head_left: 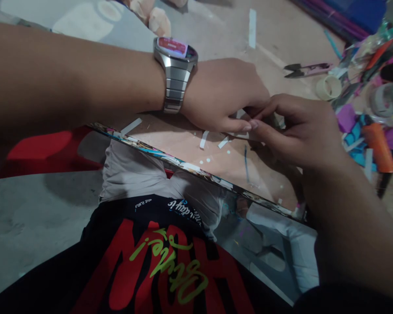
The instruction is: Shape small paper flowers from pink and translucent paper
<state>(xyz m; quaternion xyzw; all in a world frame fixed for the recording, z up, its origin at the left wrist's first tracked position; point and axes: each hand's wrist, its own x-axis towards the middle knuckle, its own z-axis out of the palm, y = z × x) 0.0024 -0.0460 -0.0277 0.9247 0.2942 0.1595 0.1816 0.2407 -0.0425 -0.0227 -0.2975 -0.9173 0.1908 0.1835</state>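
My left hand (229,93), with a metal watch (175,74) on its wrist, is closed in a pinch above the table. Its thumb tip meets the fingertips of my right hand (291,126), which is pinched as well. Something pale (241,114) shows between the hands, mostly covered by the fingers, and I cannot make out what it is. Just below them on the tabletop lie a short white strip (223,142) and a curved white strip (203,139), with small white dots scattered near.
Thread snips (308,69) and a tape roll (328,87) lie to the right. Beyond them is a heap of colourful scraps, with an orange cylinder (379,147) and a clear jar (388,100). A longer white strip (252,28) lies farther back. The table edge (190,166) runs slanting before my lap.
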